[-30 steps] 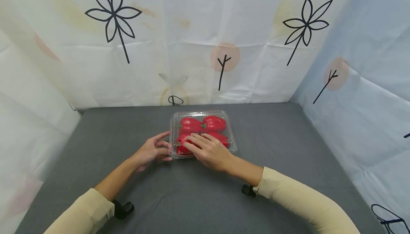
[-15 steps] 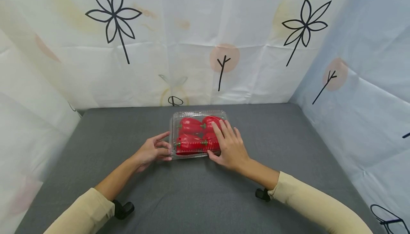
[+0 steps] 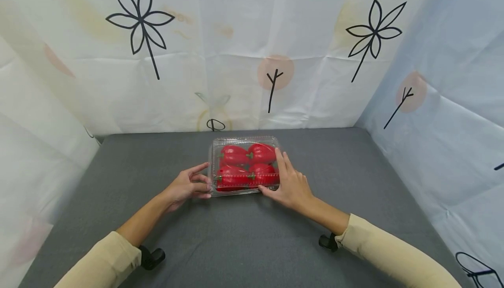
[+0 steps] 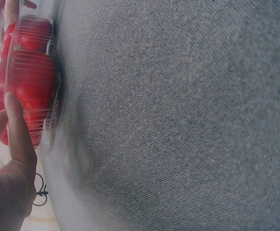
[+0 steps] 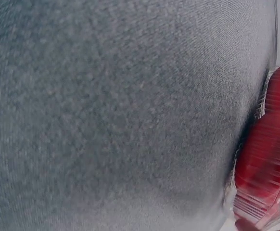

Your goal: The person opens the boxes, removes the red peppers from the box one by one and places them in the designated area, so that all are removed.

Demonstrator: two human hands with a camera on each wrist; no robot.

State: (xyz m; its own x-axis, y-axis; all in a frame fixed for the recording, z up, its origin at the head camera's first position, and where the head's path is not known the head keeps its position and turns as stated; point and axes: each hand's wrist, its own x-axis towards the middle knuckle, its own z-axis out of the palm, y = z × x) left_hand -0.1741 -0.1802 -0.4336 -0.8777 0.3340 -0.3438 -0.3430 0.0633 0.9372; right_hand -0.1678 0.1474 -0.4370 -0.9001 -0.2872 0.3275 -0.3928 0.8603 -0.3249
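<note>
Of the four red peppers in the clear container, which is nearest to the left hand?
The front-left pepper: it lies closest to the left hand, while the back-left pepper sits farther back and the two right peppers lie beyond.

No text, label, brand or number can be read in the 3 views. The cloth backdrop (image 3: 236, 38) carries black line drawings (image 3: 141, 19) of flowers and twigs; a small looped mark (image 3: 215, 124) just above the worktop (image 3: 334, 170) cannot be read as a letter.
</note>
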